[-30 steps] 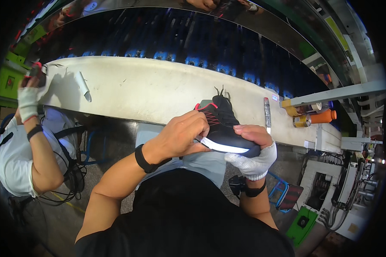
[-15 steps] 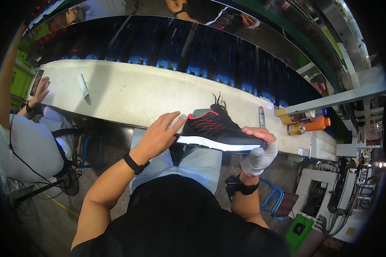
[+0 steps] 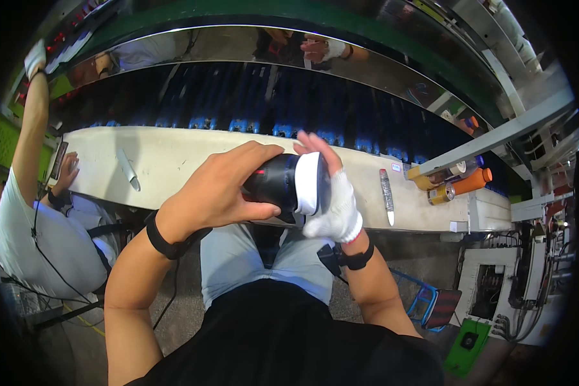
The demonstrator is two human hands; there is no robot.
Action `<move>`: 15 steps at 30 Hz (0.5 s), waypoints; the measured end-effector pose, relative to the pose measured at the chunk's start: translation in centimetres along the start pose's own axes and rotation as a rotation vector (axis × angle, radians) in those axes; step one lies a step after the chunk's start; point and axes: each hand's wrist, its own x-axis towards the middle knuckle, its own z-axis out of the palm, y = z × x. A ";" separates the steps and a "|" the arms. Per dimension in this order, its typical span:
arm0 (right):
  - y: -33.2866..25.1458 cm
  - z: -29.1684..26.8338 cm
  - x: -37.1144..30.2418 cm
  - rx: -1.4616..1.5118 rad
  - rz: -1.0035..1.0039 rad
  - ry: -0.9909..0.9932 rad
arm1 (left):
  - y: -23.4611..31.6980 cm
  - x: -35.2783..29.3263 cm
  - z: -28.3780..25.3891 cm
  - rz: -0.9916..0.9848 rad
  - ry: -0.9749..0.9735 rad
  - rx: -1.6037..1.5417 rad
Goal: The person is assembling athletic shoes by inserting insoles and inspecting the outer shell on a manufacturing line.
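A black sneaker [image 3: 273, 183] with a white midsole band and a touch of red is up in front of me, turned so one end points right. Its laces and opening are hidden. My left hand [image 3: 215, 183] wraps over the upper, thumb below and fingers above. Against the sole side, my right hand [image 3: 341, 209] in a white glove with bare fingertips cups that end, thumb low and fingers high. Most of the outsole is hidden behind the glove.
A pale bench [image 3: 167, 151] runs across, with a blue roller conveyor [image 3: 238, 96] behind it. A wrapped blade [image 3: 386, 196] lies at right, near an orange bottle [image 3: 473, 181] and a can [image 3: 441, 193]. At left sit a pale tube [image 3: 127, 169] and a co-worker [image 3: 51, 238].
The shoe has turned from lying lengthwise to end-on and moved left. My left hand now covers the upper; my right hand has come in against the sole. The co-worker's gloved arm is now raised.
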 end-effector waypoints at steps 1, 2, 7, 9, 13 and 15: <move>-0.9 0.0 1.2 -0.050 -0.014 0.012 | 0.2 0.8 0.2 0.020 -0.022 0.000; -1.5 0.2 2.2 -0.091 -0.027 0.015 | 0.6 1.3 0.2 0.031 -0.040 0.006; 1.2 1.1 3.0 -0.064 -0.205 0.243 | 0.6 3.1 -0.2 -0.033 -0.088 -0.007; 3.0 2.1 2.5 0.405 -0.256 0.495 | 0.1 3.5 -0.3 -0.085 -0.099 -0.017; 3.9 1.4 2.7 0.588 -0.248 0.517 | -0.2 4.3 -0.4 -0.137 -0.125 -0.014; 3.3 1.1 2.6 0.479 -0.226 0.453 | 0.1 4.9 -0.5 -0.169 -0.150 -0.016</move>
